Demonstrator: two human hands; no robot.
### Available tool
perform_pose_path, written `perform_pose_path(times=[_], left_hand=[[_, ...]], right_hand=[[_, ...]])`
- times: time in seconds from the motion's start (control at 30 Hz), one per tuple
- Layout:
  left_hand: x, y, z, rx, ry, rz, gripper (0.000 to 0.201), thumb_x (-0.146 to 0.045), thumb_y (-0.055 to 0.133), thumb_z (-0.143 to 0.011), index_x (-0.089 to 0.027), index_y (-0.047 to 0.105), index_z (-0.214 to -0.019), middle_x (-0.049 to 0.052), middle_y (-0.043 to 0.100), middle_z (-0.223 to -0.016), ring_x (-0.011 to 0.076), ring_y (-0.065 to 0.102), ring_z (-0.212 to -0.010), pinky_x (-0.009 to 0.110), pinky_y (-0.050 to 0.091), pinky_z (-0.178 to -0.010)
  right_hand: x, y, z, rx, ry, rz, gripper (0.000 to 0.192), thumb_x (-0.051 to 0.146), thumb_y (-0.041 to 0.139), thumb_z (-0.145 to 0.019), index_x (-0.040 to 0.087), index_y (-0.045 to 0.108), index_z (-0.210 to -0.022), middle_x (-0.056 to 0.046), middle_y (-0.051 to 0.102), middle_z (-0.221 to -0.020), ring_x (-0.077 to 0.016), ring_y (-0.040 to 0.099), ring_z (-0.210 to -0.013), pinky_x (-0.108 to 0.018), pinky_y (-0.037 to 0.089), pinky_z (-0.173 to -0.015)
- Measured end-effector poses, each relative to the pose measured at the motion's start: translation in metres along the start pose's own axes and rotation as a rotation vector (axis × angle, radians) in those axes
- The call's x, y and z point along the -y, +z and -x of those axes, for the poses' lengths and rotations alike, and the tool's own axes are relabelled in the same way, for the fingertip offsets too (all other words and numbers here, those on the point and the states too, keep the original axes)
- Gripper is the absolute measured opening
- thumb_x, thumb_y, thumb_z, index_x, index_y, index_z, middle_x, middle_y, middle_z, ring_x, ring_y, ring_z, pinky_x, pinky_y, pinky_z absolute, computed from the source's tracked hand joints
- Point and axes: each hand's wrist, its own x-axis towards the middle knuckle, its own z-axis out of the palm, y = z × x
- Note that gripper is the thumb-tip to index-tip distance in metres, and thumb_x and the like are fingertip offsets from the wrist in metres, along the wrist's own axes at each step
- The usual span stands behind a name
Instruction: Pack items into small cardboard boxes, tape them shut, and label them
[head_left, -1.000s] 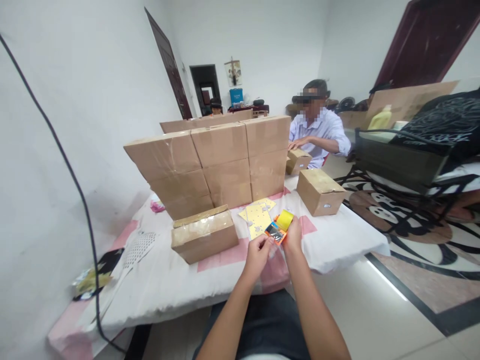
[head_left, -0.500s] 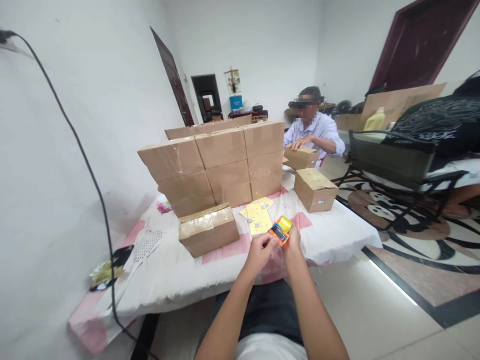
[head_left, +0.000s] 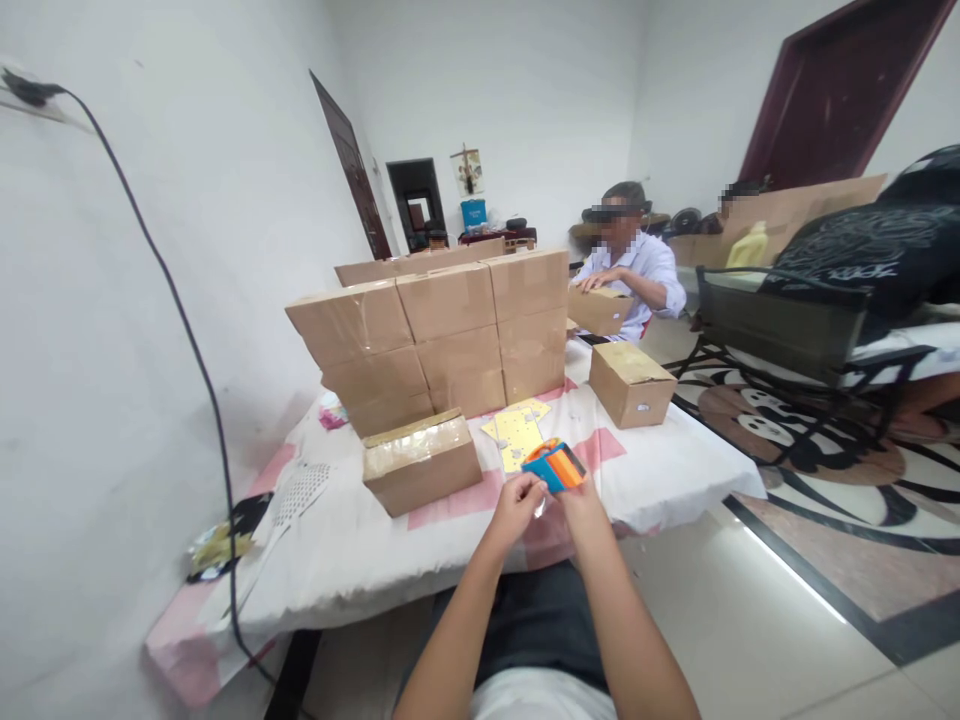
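Observation:
An orange and blue tape dispenser is held up over the near edge of the table. My right hand is wrapped round it from below and the right. Pinched at the dispenser's left edge, my left hand has a small shiny clear strip of tape showing below its fingertips. Behind the dispenser, yellow printed sheets lie flat on the tablecloth. To the left of my hands stands a taped cardboard box.
Several stacked cardboard boxes form a wall across the table. Another box stands at the right. A co-worker behind it has a hand on a box. A black cable hangs at the left.
The tape dispenser has turned in my right hand, so its blue and orange side now shows instead of the yellow roll. The co-worker's box has shifted slightly left and tilted.

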Motion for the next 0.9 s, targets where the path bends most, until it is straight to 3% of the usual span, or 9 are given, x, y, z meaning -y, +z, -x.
perform_pose_path(times=[0.1, 0.27, 0.4, 0.53, 0.63, 0.8, 0.9], left_hand=[[0.005, -0.008, 0.002, -0.083, 0.002, 0.017, 0.058, -0.074, 0.064, -0.080, -0.018, 0.057, -0.068, -0.004, 0.044, -0.053, 0.0108, 0.040, -0.051, 0.025, 0.032, -0.053], [-0.007, -0.027, 0.001, -0.194, 0.041, 0.025, 0.051, -0.067, 0.063, -0.086, -0.017, 0.065, -0.078, -0.003, 0.052, -0.052, 0.0125, 0.049, -0.052, 0.026, 0.038, -0.058], [-0.016, -0.044, 0.002, -0.253, 0.037, 0.064, 0.048, -0.063, 0.069, -0.083, -0.016, 0.069, -0.093, 0.005, 0.069, -0.065, 0.0183, 0.066, -0.064, 0.025, 0.042, -0.057], [-0.020, -0.061, 0.008, -0.296, 0.032, 0.096, 0.051, -0.061, 0.077, -0.077, -0.016, 0.067, -0.098, 0.005, 0.071, -0.065, 0.0208, 0.070, -0.065, 0.025, 0.044, -0.055], [-0.025, -0.070, 0.011, -0.315, 0.031, 0.120, 0.054, -0.063, 0.077, -0.077, -0.015, 0.065, -0.101, 0.006, 0.072, -0.068, 0.0212, 0.072, -0.063, 0.025, 0.045, -0.053], [-0.035, -0.079, 0.011, -0.333, -0.026, 0.160, 0.065, -0.069, 0.080, -0.069, -0.017, 0.060, -0.102, 0.002, 0.070, -0.068, 0.0161, 0.064, -0.044, 0.023, 0.039, -0.042], [-0.038, -0.080, 0.013, -0.296, -0.034, 0.155, 0.068, -0.068, 0.081, -0.068, -0.017, 0.058, -0.106, 0.002, 0.071, -0.070, 0.0144, 0.061, -0.040, 0.023, 0.040, -0.041]], right_hand=[[0.016, 0.002, -0.017, -0.012, 0.006, -0.102, 0.026, 0.049, 0.064, -0.079, 0.023, 0.060, -0.079, -0.001, 0.067, -0.070, -0.0201, 0.067, -0.065, -0.033, 0.058, -0.063], [0.031, -0.011, -0.046, -0.393, -0.161, -0.169, 0.045, 0.061, 0.041, -0.091, 0.020, 0.060, -0.085, -0.004, 0.072, -0.072, -0.0202, 0.071, -0.066, -0.032, 0.059, -0.064], [0.022, -0.038, -0.062, -0.480, -0.278, 0.054, 0.058, 0.069, 0.043, -0.091, 0.016, 0.065, -0.088, -0.007, 0.072, -0.074, -0.0199, 0.069, -0.066, -0.031, 0.054, -0.062], [0.000, -0.060, -0.085, -0.442, -0.364, 0.411, 0.064, 0.077, 0.046, -0.085, 0.017, 0.063, -0.074, -0.003, 0.065, -0.067, -0.0164, 0.058, -0.064, -0.028, 0.045, -0.060], [-0.010, -0.070, -0.097, -0.404, -0.347, 0.497, 0.063, 0.077, 0.044, -0.086, 0.018, 0.060, -0.067, -0.001, 0.060, -0.061, -0.0165, 0.053, -0.061, -0.029, 0.042, -0.059], [0.002, -0.082, -0.089, -0.515, -0.396, 0.527, 0.045, 0.062, 0.065, -0.079, 0.017, 0.065, -0.076, -0.004, 0.067, -0.071, -0.0201, 0.059, -0.071, -0.033, 0.048, -0.070], [0.017, -0.074, -0.070, -0.602, -0.505, 0.596, 0.036, 0.051, 0.071, -0.076, 0.017, 0.068, -0.087, -0.008, 0.071, -0.085, -0.0217, 0.062, -0.079, -0.036, 0.049, -0.077]])
